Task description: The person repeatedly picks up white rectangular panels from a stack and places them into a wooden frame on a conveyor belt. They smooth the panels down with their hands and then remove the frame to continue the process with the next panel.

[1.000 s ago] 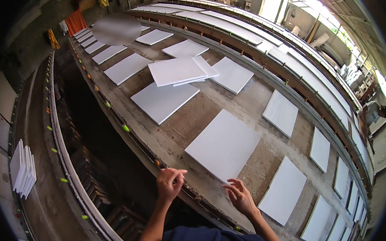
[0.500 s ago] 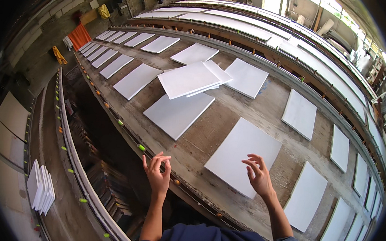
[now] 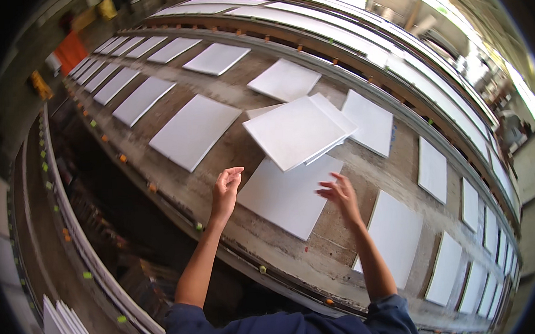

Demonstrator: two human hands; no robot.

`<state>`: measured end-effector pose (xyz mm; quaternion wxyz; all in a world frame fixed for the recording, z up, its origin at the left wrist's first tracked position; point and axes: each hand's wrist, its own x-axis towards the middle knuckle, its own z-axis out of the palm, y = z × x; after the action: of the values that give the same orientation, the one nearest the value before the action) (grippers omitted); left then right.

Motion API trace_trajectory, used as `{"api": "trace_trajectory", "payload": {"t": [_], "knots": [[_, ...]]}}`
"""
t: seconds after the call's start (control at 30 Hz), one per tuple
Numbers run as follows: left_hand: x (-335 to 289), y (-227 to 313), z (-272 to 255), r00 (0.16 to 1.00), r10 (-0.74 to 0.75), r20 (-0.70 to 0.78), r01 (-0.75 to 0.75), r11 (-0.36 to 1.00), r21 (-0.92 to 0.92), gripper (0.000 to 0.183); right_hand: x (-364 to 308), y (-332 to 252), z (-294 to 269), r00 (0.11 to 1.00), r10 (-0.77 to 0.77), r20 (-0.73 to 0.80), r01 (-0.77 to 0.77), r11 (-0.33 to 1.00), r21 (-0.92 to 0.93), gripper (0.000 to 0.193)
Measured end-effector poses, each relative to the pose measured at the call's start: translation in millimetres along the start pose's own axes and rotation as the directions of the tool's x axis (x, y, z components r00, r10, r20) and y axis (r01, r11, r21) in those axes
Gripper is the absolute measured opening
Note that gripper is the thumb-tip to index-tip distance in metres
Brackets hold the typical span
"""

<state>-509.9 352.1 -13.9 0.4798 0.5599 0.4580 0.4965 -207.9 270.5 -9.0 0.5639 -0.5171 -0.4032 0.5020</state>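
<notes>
Flat white rectangular panels lie in rows along a long table (image 3: 340, 255). My left hand (image 3: 225, 191) hovers empty over the near edge area, by the left corner of a white panel (image 3: 291, 202); its fingers are loosely bent. Above that same panel's right side is my right hand (image 3: 340, 196), slightly blurred, with fingers apart and nothing in them. Just beyond both hands, a skewed stack of white panels (image 3: 299, 131) rests partly over the far end of this panel. Another white panel (image 3: 195, 131) lies to the left of the stack.
To the right, my right forearm crosses in front of a white panel (image 3: 397, 235). Small green and orange pegs line the table edges. A second long table (image 3: 46, 260) runs at left, with several white panels (image 3: 69, 332) standing on it. Beyond is another table with long white sheets (image 3: 308, 27).
My view has shifted left along the table, so the stack and the panel below it appear nearer. Both hands have moved from beside another panel to this one, still empty.
</notes>
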Motion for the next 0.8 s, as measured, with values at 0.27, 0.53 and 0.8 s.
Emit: {"api": "trace_trajectory", "payload": {"t": [0.27, 0.53, 0.8], "knots": [[52.4, -55.7, 34.0, 0.954, -0.287, 0.092, 0.292, 0.955, -0.048, 0.039, 79.9, 41.5, 100.6, 0.948, 0.315, 0.056, -0.281, 0.735, 0.617, 0.037], [66.1, -38.7, 44.7, 0.926, -0.328, 0.188, 0.376, 0.852, -0.364, 0.074, 62.3, 11.5, 106.6, 0.971, 0.23, -0.061, -0.177, 0.871, 0.458, 0.031], [62.9, 11.3, 67.6, 0.88, -0.155, 0.449, 0.439, 0.627, -0.643, 0.067, -43.6, -56.4, 39.4, 0.993, 0.107, 0.047, -0.115, 0.965, 0.235, 0.04]]}}
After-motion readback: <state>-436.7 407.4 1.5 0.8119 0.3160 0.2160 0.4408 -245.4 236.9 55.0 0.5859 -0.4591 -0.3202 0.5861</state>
